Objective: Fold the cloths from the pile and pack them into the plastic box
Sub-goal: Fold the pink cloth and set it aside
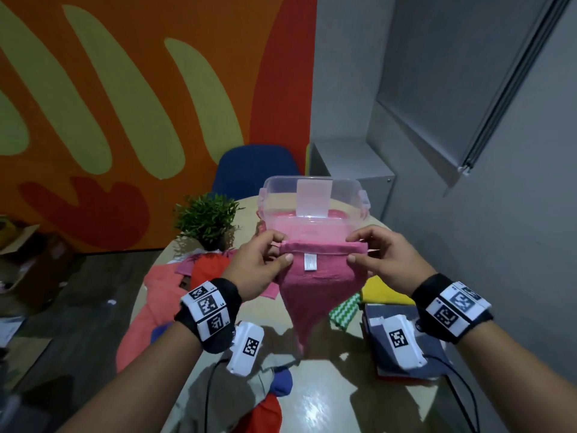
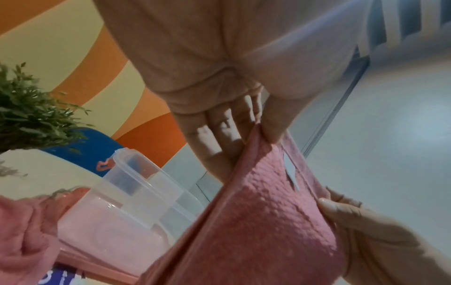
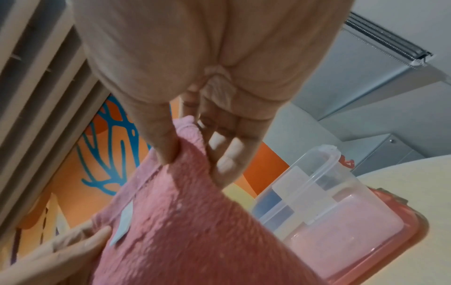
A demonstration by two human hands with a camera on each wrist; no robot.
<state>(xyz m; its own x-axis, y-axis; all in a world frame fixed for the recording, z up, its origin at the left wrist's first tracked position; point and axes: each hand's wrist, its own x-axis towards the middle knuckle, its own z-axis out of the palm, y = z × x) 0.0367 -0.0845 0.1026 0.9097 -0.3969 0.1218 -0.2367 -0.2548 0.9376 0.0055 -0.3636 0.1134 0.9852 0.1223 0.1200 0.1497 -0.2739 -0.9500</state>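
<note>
A pink terry cloth with a white care tag hangs in the air, tapering downward. Beyond it stands a clear plastic box, open, on the counter; loose coloured cloths lie left.

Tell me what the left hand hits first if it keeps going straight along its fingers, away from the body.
Probably the clear plastic box: it sits just beyond the left hand, which pinches the pink cloth by its top edge. Depth is uncertain; it might pass over the rim.
</note>
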